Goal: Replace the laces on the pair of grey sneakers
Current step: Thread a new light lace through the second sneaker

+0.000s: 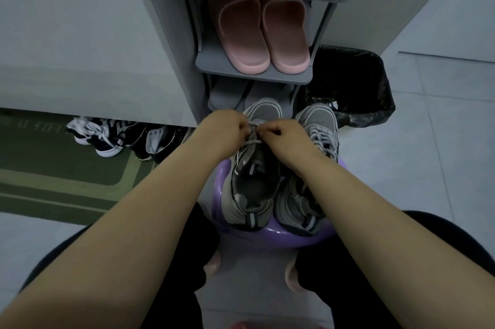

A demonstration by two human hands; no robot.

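Two grey sneakers stand side by side on a purple stool (270,237), toes pointing away from me. The left sneaker (254,176) has its tongue open, and a grey lace (251,143) crosses its lower eyelets. My left hand (224,125) and my right hand (284,133) meet over its forefoot. Both pinch the lace near the toe end, fingers curled. The right sneaker (320,128) is still fully laced, and my right forearm crosses over its middle.
A grey shoe rack (254,71) stands just beyond the stool, with pink slippers (263,34) on one shelf. A bin with a black bag (353,82) sits at the right. Dark sneakers with white laces (107,136) lie by a green mat (53,168) on the left.
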